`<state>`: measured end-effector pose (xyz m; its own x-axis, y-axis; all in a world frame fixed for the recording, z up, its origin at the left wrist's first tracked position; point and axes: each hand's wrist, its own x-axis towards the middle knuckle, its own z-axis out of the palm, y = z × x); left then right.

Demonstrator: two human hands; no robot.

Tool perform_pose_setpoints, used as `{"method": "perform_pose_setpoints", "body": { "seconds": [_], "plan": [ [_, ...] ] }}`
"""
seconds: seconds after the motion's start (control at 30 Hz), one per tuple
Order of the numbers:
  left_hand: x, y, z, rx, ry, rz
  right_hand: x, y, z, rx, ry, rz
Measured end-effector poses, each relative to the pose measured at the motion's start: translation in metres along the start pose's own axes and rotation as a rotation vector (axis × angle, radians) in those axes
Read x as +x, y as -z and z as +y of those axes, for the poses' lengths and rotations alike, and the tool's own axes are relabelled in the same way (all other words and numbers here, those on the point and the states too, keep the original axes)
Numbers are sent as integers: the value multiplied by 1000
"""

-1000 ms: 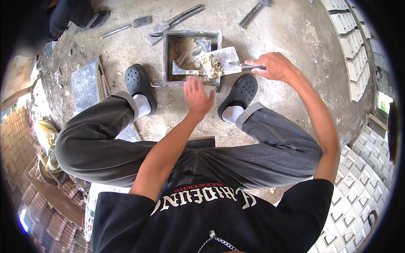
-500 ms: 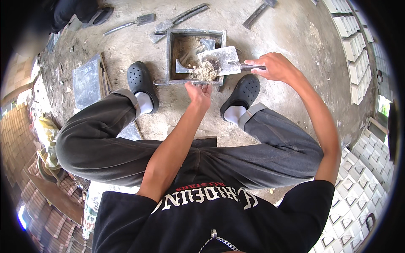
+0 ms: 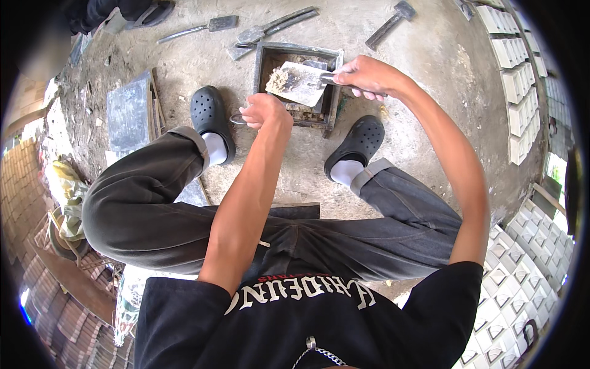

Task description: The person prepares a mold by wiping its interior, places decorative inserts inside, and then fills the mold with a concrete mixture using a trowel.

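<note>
Lifted since the earlier frame, the trowel now hangs level over the square metal mould with a clump of damp mix on its blade, where before it tipped material into the box. Right hand has its fingers wrapped tight round the trowel handle, while the left hand curls loosely closed at the mould's near-left edge, just beside a small metal ring. Black clogs flank the mould on the concrete floor, a hammer beyond.

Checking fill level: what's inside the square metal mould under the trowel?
The trowel, held by the right hand, carries a clump of crumbly mix and covers much of the mould. Some mix shows below the blade; the rest of the interior is hidden.
</note>
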<state>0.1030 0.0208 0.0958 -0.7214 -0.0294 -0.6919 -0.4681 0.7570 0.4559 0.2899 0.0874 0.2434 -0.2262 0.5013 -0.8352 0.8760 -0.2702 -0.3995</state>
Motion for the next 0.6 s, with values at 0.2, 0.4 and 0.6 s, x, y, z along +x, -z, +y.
{"method": "perform_pose_setpoints", "body": {
  "seconds": [0.2, 0.4, 0.6],
  "plan": [
    [30, 3, 35, -373, -142, -177, 20, 5, -28, 215, -86, -12],
    [98, -16, 37, -135, -708, -420, 34, 6, -32, 222, -144, 5],
    [97, 5, 17, 323, -1243, -539, 0, 21, -9, 272, -148, -91]
  ]
}}
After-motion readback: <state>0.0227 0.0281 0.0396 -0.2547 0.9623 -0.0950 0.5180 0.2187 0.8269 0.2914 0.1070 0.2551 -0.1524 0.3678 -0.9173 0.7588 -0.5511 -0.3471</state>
